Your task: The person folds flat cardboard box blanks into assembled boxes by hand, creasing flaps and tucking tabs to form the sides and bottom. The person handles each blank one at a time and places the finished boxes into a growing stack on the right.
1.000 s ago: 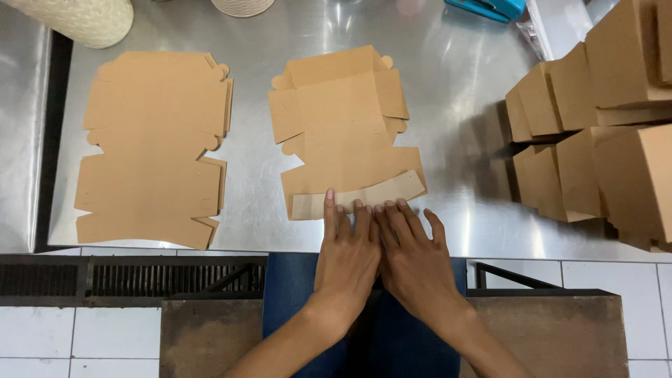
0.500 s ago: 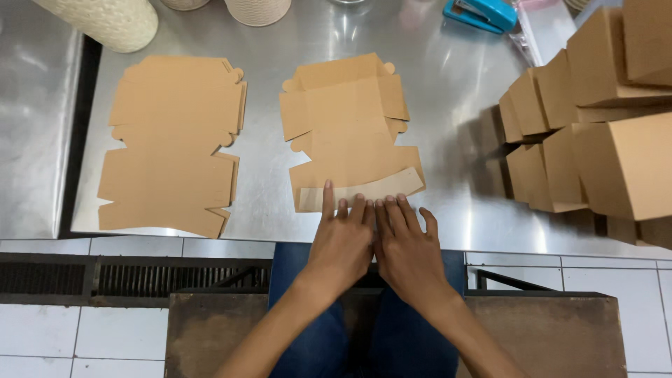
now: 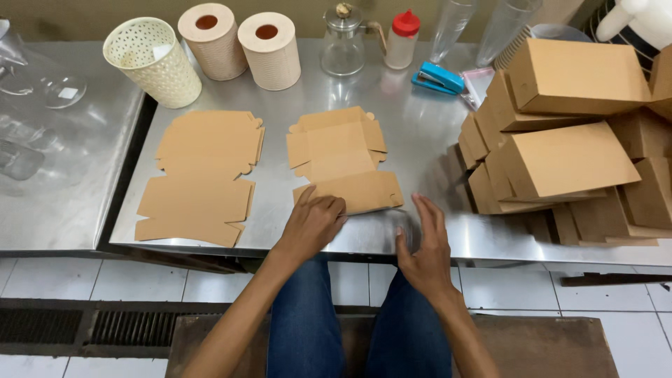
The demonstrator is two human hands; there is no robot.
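Note:
A flat brown cardboard box blank (image 3: 341, 157) lies on the steel table (image 3: 420, 140), its near flap folded up. My left hand (image 3: 313, 222) rests on that flap's left corner, fingers curled over its edge. My right hand (image 3: 424, 241) is open on the bare table edge, just right of the blank and holding nothing. To the left lies a stack of unfolded blanks (image 3: 199, 175).
Folded brown boxes (image 3: 567, 150) are piled at the right. Along the back stand a cream perforated basket (image 3: 150, 61), two paper rolls (image 3: 238, 47), a glass pot (image 3: 343, 43), a red-capped bottle (image 3: 399, 38) and a blue stapler (image 3: 438, 77).
My hands, side by side on the near flap before, have parted: the right slid off to the table edge, the left stayed on the flap. The view has tilted up, showing the table's back.

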